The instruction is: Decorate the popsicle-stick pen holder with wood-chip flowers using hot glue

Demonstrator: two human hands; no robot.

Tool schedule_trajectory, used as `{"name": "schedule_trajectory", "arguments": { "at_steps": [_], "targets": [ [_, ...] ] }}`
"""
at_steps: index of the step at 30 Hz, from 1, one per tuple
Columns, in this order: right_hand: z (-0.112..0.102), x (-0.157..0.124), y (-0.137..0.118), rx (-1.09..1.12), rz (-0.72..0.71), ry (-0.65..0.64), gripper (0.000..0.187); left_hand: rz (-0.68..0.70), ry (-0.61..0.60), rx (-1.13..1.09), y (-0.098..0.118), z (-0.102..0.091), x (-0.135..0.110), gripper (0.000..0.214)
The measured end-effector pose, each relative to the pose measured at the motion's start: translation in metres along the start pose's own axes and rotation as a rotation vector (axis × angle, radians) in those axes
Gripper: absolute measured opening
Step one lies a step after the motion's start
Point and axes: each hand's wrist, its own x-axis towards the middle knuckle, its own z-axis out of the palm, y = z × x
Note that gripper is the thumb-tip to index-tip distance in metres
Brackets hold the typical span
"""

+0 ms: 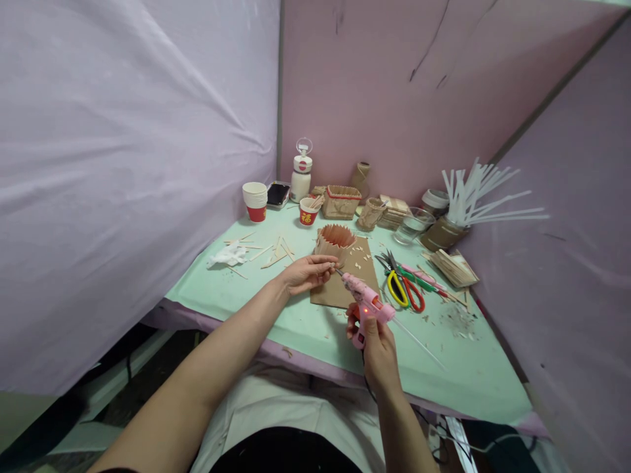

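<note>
Torso (286,452), cropped; left hand's (306,272) hold unclear.

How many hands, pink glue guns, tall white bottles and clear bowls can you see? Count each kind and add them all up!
Hands: 2, left hand and right hand
Pink glue gun: 1
Tall white bottle: 1
Clear bowl: 1
Total: 5
</note>
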Motion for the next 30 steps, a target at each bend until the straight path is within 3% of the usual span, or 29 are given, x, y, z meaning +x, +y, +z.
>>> {"name": "schedule_trajectory", "arguments": {
  "at_steps": [30],
  "targets": [
    [0.0005,-0.0023,0.0014,-0.129,-0.020,0.015,0.057,-0.010,-0.014,0.079,-0.0032,-0.0030,0.0005,0.032]
  ]
}}
